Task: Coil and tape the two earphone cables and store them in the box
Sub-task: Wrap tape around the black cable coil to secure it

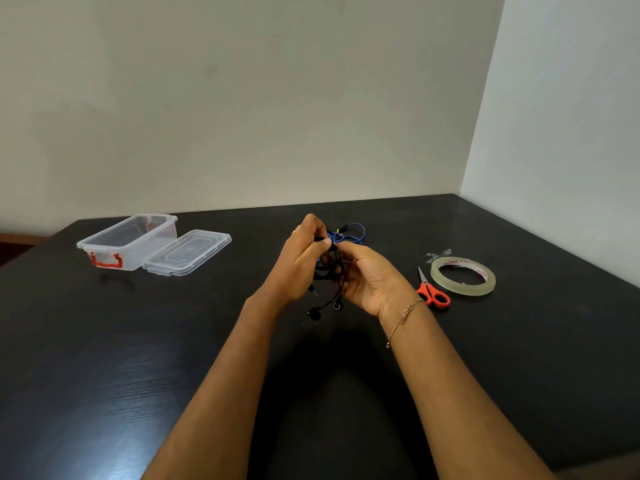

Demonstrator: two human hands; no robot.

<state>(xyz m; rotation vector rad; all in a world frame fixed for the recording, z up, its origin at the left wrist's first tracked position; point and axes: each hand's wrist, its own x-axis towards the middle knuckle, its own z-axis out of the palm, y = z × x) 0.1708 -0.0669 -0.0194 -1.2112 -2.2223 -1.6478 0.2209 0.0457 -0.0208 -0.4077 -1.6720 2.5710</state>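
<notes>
Here both raised hands, left hand [304, 252] and right hand [363, 275], apparently pinch the black earphone cable [334, 289].

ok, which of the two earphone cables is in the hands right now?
The black earphone cable, gripped by both hands. The blue earphone cable lies on the table behind them.

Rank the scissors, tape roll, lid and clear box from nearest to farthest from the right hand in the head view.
1. scissors, just right of the right hand
2. tape roll, farther right
3. lid, left, past the left hand
4. clear box, far left
</notes>
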